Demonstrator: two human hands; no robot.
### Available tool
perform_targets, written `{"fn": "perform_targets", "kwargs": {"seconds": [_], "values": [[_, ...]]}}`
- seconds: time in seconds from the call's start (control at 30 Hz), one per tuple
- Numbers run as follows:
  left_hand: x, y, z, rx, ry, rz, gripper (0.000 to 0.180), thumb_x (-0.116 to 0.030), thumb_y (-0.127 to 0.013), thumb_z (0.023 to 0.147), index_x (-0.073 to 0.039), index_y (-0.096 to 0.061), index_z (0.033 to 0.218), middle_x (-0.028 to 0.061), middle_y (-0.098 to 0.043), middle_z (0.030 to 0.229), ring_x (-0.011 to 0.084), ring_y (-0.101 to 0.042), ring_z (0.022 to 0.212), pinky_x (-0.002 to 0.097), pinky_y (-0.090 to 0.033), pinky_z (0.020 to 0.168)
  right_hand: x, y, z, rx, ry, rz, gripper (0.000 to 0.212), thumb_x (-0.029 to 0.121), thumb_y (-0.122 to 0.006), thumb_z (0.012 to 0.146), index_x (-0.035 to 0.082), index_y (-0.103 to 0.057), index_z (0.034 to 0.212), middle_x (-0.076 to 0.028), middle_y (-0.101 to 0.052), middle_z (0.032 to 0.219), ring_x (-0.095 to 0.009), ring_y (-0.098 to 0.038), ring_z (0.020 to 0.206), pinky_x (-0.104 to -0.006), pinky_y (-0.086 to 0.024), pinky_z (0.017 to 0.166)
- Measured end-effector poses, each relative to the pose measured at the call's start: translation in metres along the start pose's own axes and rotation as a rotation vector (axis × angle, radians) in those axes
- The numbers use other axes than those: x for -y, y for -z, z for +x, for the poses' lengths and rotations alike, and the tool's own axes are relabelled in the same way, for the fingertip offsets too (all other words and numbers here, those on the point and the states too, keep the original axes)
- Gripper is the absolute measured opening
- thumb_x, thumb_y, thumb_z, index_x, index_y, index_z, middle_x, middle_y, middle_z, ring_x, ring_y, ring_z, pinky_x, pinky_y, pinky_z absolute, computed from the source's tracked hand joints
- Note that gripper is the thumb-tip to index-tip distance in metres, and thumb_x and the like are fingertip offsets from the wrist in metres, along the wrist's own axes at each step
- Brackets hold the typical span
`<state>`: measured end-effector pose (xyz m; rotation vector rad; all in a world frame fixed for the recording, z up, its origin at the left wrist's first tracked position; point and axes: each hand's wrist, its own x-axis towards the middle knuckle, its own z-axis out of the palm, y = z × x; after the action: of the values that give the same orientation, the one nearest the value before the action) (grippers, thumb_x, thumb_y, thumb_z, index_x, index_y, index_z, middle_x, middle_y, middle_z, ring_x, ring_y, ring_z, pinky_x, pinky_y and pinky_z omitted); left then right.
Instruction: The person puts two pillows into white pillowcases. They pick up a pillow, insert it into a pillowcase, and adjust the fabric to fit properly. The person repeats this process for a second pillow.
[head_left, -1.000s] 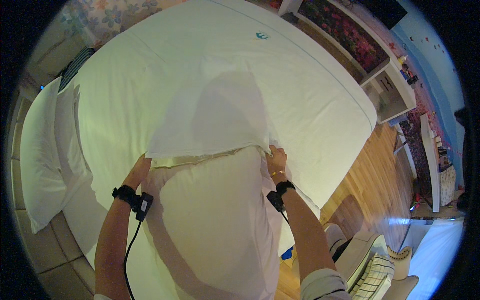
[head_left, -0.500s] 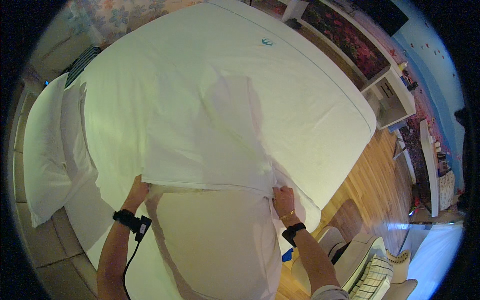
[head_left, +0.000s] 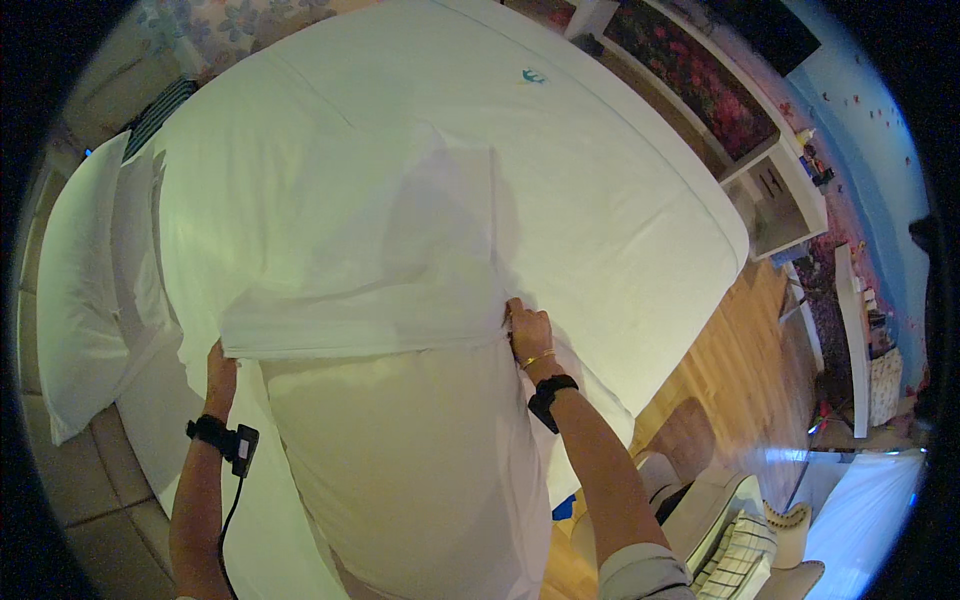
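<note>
A white pillowcase (head_left: 360, 320) lies across the bed, its open hem stretched between my two hands. My left hand (head_left: 222, 378) is closed on the left corner of that hem. At the right end of the hem, my right hand (head_left: 530, 332) grips the fabric with bent fingers. A plump off-white pillow (head_left: 400, 450) extends from the hem toward me, its far end hidden under the cloth. Both wrists carry black straps, the left one with a small box and a cable.
The bed's white cover (head_left: 600, 200) spreads around the pillow. Other white pillows (head_left: 85, 300) lean at the left against a padded headboard (head_left: 115, 460). A cushioned chair (head_left: 710, 520) stands at lower right on the wooden floor (head_left: 730, 350). White shelving (head_left: 775, 200) lines the far right.
Both hands have moved left and slightly away from me, still holding the hem. The pillowcase has shifted left with them, and its folds lie differently over the pillow.
</note>
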<state>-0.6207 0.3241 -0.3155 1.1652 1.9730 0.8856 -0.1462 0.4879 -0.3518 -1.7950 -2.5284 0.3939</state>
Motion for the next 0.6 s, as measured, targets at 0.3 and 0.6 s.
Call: {"fn": "perform_targets", "kwargs": {"seconds": [0.3,0.6], "values": [[-0.07,-0.055,0.017,0.156,-0.105,0.191,0.032,-0.006,-0.056,0.073,0.0,-0.048,0.103,0.0161,-0.059,0.09,0.0258,-0.058,0.086,0.0331,-0.045,0.075,-0.041,-0.123,-0.158,0.149,0.109,0.597,0.042,0.012,-0.052,0.073,0.003,-0.045,0.114,-0.019,-0.054,0.102,-0.027,-0.045,0.105,-0.0363,-0.031,0.093],[-0.062,-0.055,0.019,0.107,0.205,-0.065,0.025,-0.013,-0.049,0.081,-0.001,-0.049,0.103,0.0053,-0.056,0.081,0.0125,-0.052,0.07,0.0265,-0.043,0.063,0.023,0.06,-0.136,0.054,-0.392,0.72,0.018,0.015,-0.047,0.08,0.003,-0.053,0.093,-0.015,-0.056,0.091,-0.031,-0.051,0.085,-0.0387,-0.041,0.079]]}}
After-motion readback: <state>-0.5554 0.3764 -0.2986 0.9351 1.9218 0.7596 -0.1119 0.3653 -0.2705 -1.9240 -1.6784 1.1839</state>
